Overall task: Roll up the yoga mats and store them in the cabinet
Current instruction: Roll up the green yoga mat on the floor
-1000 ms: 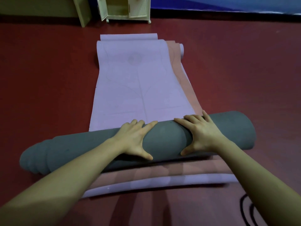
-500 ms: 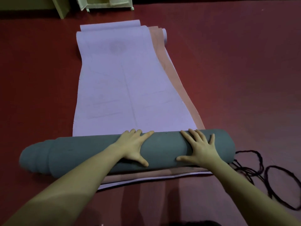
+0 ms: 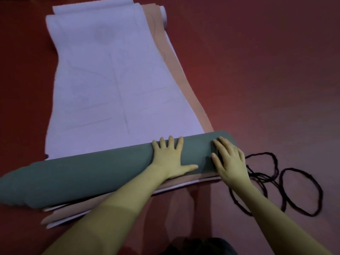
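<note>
Fingers (image 3: pixel 170 142) spread flat, the left hand (image 3: pixel 170 159) and right hand (image 3: pixel 230 161) pressed the grey-green rolled mat (image 3: pixel 92 173) near its right end, gripping nothing. The roll lay on the floor (image 3: pixel 266 70) across a lilac mat (image 3: pixel 114 85) and looked soft, springy, best held from both ends.

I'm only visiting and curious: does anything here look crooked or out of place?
Yes. The grey roll is uneven: its left end telescopes out in steps. Loose black cords lie tangled on the floor beside the right hand.
</note>
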Available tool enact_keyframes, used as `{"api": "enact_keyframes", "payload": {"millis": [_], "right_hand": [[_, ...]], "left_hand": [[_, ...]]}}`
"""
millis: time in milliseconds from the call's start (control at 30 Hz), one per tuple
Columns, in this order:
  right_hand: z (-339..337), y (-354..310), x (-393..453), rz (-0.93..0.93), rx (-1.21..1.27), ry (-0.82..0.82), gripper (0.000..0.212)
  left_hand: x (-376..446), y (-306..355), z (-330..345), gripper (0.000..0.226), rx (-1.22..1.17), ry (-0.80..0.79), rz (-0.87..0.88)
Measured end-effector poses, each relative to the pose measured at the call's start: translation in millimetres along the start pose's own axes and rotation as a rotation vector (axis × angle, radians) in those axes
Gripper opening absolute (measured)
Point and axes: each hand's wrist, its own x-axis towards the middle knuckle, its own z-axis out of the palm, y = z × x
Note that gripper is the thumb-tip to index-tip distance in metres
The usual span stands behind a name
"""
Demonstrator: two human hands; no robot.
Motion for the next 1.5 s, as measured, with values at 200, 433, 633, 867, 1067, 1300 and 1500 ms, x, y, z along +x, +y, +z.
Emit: {"api": "enact_keyframes", "payload": {"millis": [200, 433, 633, 867, 1067, 1300, 1500], "right_hand": [[0.7, 72.2, -17.2, 0.523, 0.103, 0.179, 0.050], [32.8, 118.5, 8.0, 0.715, -0.095, -0.184, 0.044], [60.3, 111.9, 14.1, 0.684, -0.044, -0.165, 0.051], [43.5, 98.0, 10.1, 0.697, 0.295, 0.033, 0.052], [9.6, 61.1, 14.2, 0.620, 0.471, 0.165, 0.058], [-17.0, 15.6, 25.0, 0.458, 0.390, 0.147, 0.048], [-53.7, -37.0, 56.5, 0.389, 0.411, 0.226, 0.060]], "left_hand": [[34.5, 47.0, -0.4, 0.114, 0.043, 0.050, -0.035], [54.0, 33.5, -1.8, 0.110, -0.019, 0.082, -0.093], [57.9, 33.0, -2.5, 0.110, -0.004, 0.096, -0.092], [50.7, 28.6, -6.2, 0.128, 0.061, 0.005, 0.055], [52.0, 19.6, -14.3, 0.120, 0.031, 0.017, 0.162], [43.6, 3.3, -46.1, 0.119, -0.049, 0.138, 0.132], [13.4, -27.0, -101.3, 0.118, -0.132, 0.340, 0.029]]}}
